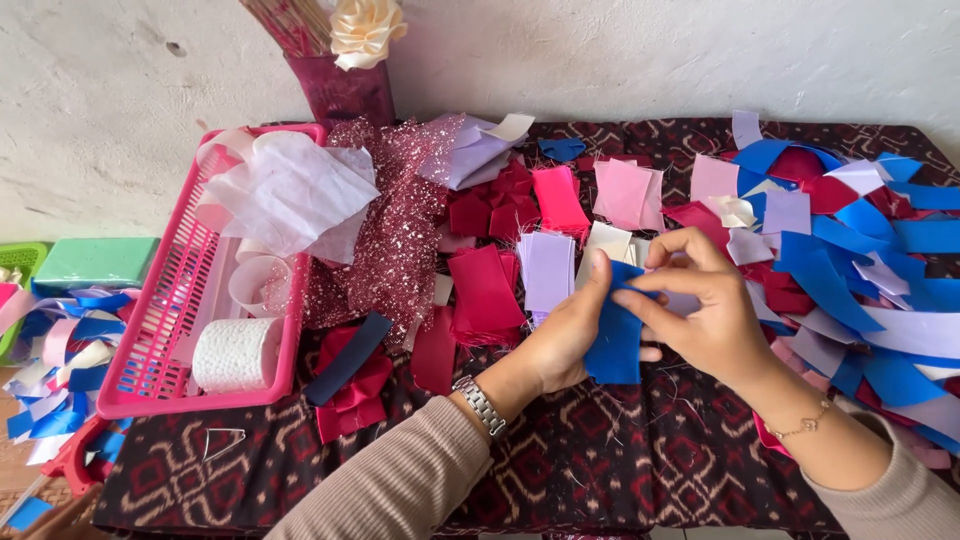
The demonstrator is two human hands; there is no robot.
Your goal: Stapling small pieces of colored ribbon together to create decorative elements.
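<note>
While both hands work at the centre of the table [600,470], a blue ribbon strip [615,340] hangs between them, folded over at its top. Folding it well likely means keeping the two long edges lined up and pinching the crease flat before letting go, since satin like this tends to slip. The left hand [565,335] is closed on the strip from nine o'clock, thumb pressed up against the fold. The right hand [700,300] is closed too, its fingertips nipping the strip's upper edge from three o'clock. At two o'clock lies a ribbon pile [860,270] of blue and lilac pieces; at nine o'clock a pink basket [150,360] holds a white roll [235,355].
</note>
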